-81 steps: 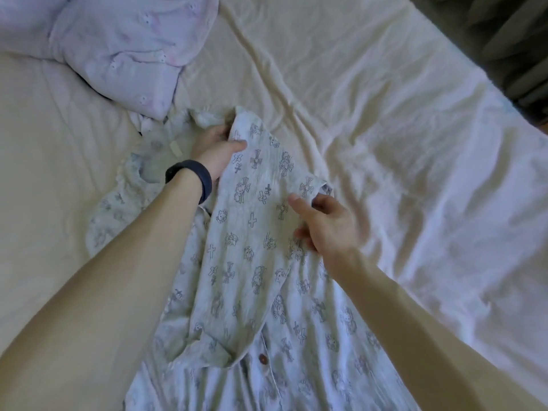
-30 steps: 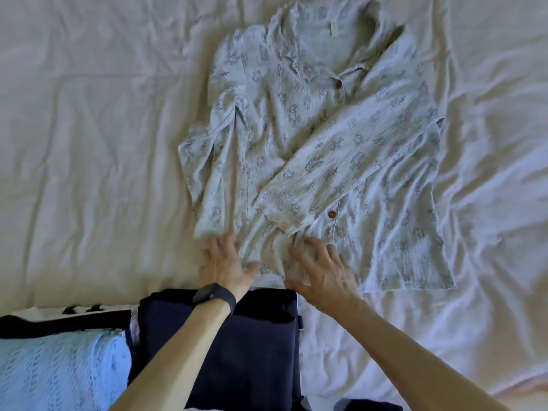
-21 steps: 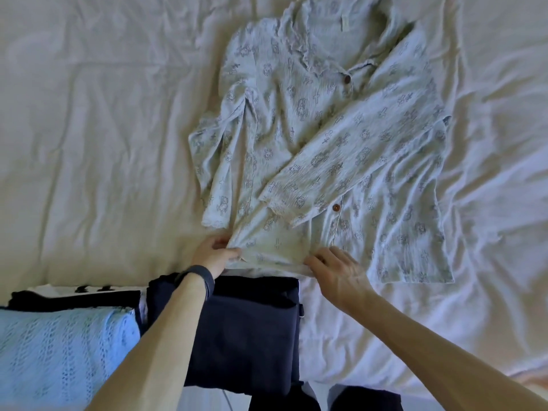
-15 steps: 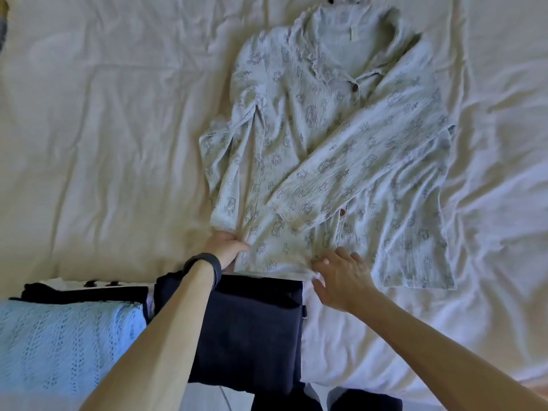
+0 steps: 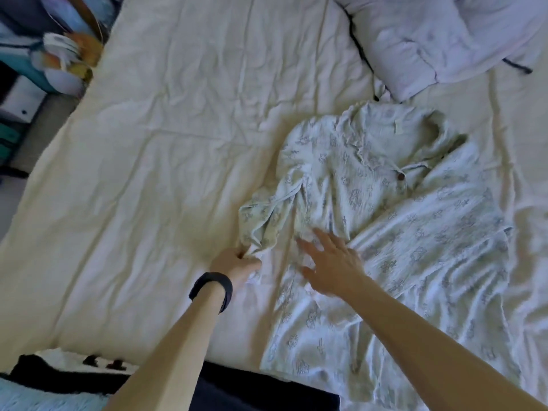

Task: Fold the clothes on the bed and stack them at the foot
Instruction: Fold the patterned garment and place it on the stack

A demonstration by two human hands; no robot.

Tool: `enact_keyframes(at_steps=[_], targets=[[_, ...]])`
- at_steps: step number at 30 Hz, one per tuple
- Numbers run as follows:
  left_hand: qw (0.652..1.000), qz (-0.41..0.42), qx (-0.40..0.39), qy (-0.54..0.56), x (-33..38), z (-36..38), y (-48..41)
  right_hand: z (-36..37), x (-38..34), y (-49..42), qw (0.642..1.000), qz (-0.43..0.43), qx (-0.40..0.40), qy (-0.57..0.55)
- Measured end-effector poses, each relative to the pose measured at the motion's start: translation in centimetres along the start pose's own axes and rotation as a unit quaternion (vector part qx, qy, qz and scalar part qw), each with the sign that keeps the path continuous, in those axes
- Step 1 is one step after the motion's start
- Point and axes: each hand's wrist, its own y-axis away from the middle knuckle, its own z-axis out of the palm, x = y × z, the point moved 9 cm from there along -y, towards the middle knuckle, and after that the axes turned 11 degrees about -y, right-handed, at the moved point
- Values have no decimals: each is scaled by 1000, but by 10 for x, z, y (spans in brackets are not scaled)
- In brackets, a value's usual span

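A pale printed pajama shirt (image 5: 400, 221) lies spread on the cream bed sheet (image 5: 166, 161), collar toward the pillow, brown button showing near the collar. My left hand (image 5: 237, 264), with a dark band on the wrist, pinches the end of the shirt's left sleeve at the shirt's left edge. My right hand (image 5: 332, 262) lies flat with spread fingers on the shirt's middle. At the foot of the bed a folded dark navy garment (image 5: 252, 393), a black and white one (image 5: 68, 369) and a light blue knit (image 5: 35, 398) sit side by side.
A lilac pillow (image 5: 444, 40) lies at the top right of the bed. Beyond the bed's left edge, clutter and white furniture (image 5: 35, 63) stand on the floor. Wrinkled sheet stretches left of the shirt.
Both hands left the shirt's bottom hem. My left hand moved up and took hold of the left sleeve end; my right hand went flat onto the shirt's middle. The camera swung left.
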Motion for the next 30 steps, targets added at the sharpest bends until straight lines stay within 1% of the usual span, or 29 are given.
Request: enact_keyframes(at_steps=[1, 2, 3, 4, 6, 7, 8, 9, 10, 11, 12, 13, 14, 15, 16, 17, 18, 19, 20, 21, 23, 25, 27, 28, 30], targets=[[998, 43, 31, -32, 9, -17, 0, 4, 2, -4, 1000, 12, -24, 4], [990, 98, 87, -57, 19, -39, 4, 5, 4, -8, 999, 22, -37, 5], [969, 155, 170, -94, 31, -68, 12, 4, 3, -11, 999, 31, -43, 4], [931, 212, 268, -129, 41, -99, 26, 2, 0, -14, 998, 39, -49, 2], [830, 288, 447, -166, 55, -156, 61, -3, -8, -19, 997, 53, -62, 8], [784, 313, 506, -179, 58, -173, 74, -4, -8, -19, 995, 63, -72, 16], [747, 326, 544, -199, 58, -185, 79, -7, -11, -20, 994, 71, -79, 28], [728, 316, 563, -233, 56, -193, 77, -11, -14, -22, 992, 76, -87, 46], [725, 293, 547, -298, 52, -193, 64, -15, -19, -23, 990, 79, -96, 70], [744, 258, 476, -391, 45, -185, 41, -20, -24, -25, 987, 82, -107, 90], [772, 211, 370, -473, 28, -170, 13, -26, -29, -28, 984, 83, -118, 103], [788, 150, 273, -531, 2, -158, -13, -33, -35, -31, 981, 86, -129, 114], [809, 83, 193, -549, -21, -154, -29, -41, -43, -36, 979, 84, -133, 127], [843, 41, 167, -510, -36, -157, -37, -51, -52, -43, 980, 74, -119, 140], [869, 24, 175, -462, -42, -164, -41, -64, -62, -52, 984, 53, -84, 147], [880, 27, 205, -427, -41, -170, -45, -77, -74, -61, 988, 26, -36, 148], [876, 43, 233, -421, -39, -173, -49, -91, -87, -69, 990, -5, 19, 142], [868, 68, 245, -426, -36, -172, -55, -103, -100, -76, 988, -38, 77, 129], [863, 91, 241, -435, -33, -166, -63, -111, -110, -82, 984, -65, 122, 113], [859, 105, 229, -445, -33, -161, -70, -113, -115, -88, 981, -80, 145, 102], [856, 109, 216, -457, -33, -156, -81, -104, -118, -105, 981, -74, 133, 121], [853, 114, 227, -456, -35, -159, -86, -87, -113, -121, 980, -52, 98, 166], [844, 130, 251, -455, -32, -169, -85, -77, -109, -132, 979, -36, 76, 184], [840, 142, 271, -448, -27, -179, -83, -77, -110, -135, 978, -35, 84, 189], [824, 199, 341, -407, -13, -208, -70, -84, -118, -139, 972, -53, 135, 184]])
